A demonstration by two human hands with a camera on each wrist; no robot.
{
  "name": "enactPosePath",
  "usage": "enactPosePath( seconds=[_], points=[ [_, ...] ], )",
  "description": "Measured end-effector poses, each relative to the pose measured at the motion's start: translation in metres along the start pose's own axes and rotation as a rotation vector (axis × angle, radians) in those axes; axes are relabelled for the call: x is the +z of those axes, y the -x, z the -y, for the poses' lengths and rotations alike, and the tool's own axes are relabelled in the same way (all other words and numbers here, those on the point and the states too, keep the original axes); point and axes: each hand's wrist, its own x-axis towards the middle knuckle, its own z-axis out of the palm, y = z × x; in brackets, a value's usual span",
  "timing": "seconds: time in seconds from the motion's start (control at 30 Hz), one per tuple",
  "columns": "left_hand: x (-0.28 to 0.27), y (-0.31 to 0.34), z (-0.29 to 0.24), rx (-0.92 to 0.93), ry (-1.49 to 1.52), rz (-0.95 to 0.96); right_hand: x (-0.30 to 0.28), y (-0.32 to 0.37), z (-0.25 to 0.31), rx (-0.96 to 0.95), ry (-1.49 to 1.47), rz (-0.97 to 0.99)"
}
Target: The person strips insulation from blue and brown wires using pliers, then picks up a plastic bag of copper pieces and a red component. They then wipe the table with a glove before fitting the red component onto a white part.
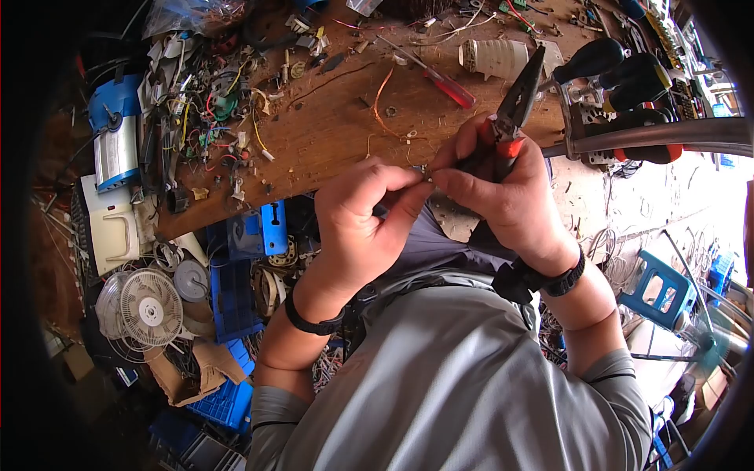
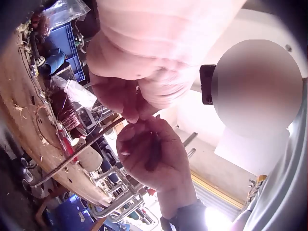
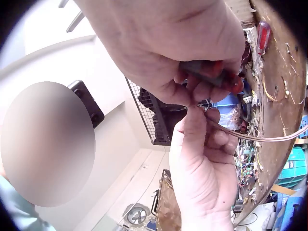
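Note:
Over the front edge of the wooden bench, the fingertips of both hands meet. My left hand (image 1: 365, 212) pinches the end of a thin brownish cable (image 3: 260, 139) between thumb and finger. From that pinch the cable trails off across the bench in both wrist views. My right hand (image 1: 510, 192) holds a pair of long-nose pliers (image 1: 518, 98) with red handles against its palm, the dark jaws pointing up and away. Its thumb and forefinger come together at the cable's end, where a small pale tip shows. The fingers hide most of that end.
On the bench (image 1: 330, 141) lie a red screwdriver (image 1: 449, 88), a whitish spool (image 1: 495, 59) and a heap of wires and scraps (image 1: 224, 106). Dark-handled tools (image 1: 589, 59) stand in a metal rack at the right. A fan (image 1: 151, 312) is below left.

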Motion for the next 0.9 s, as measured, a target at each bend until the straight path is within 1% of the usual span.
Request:
enactPosePath(
  seconds=[0.17,0.23,0.27,0.33,0.4,0.43,0.5,0.53,0.57,0.6,0.67,0.8,0.9],
  points=[
    [0.0,0.0,0.001,0.035,-0.039,-0.006,0.002,0.001,0.0,-0.06,0.062,-0.013],
    [-0.001,-0.001,0.0,0.037,-0.053,0.003,0.001,0.001,0.003,-0.093,0.158,-0.001],
    [-0.001,-0.001,0.0,0.045,-0.039,0.008,0.001,0.001,0.004,-0.094,0.159,-0.001],
    [0.0,0.0,-0.001,0.054,-0.025,0.013,0.001,0.001,0.005,-0.045,0.051,0.026],
    [0.001,0.006,-0.001,-0.141,0.185,0.023,0.0,0.001,0.005,-0.034,0.07,0.025],
    [-0.001,0.008,-0.002,-0.14,0.185,0.023,-0.001,0.001,0.005,-0.021,0.089,0.024],
    [-0.002,0.012,-0.003,-0.408,0.351,0.038,0.004,-0.002,0.005,-0.04,0.061,0.01],
    [-0.001,0.012,-0.004,-0.398,0.387,0.047,0.003,-0.002,0.006,-0.054,0.034,-0.007],
    [-0.002,0.01,-0.008,-0.392,0.397,0.064,0.0,-0.003,0.01,-0.039,0.046,0.047],
    [-0.002,0.008,-0.011,-0.388,0.401,0.078,0.0,-0.003,0.008,-0.048,0.017,0.042],
    [-0.003,0.007,-0.01,-0.404,0.431,0.095,-0.001,-0.004,0.009,-0.003,-0.081,0.06],
    [0.0,0.006,-0.01,-0.403,0.436,0.081,-0.001,-0.004,0.007,-0.017,-0.109,0.04],
    [0.001,0.006,-0.008,-0.386,0.425,0.091,-0.002,-0.003,0.008,0.009,-0.052,0.03]
  ],
)
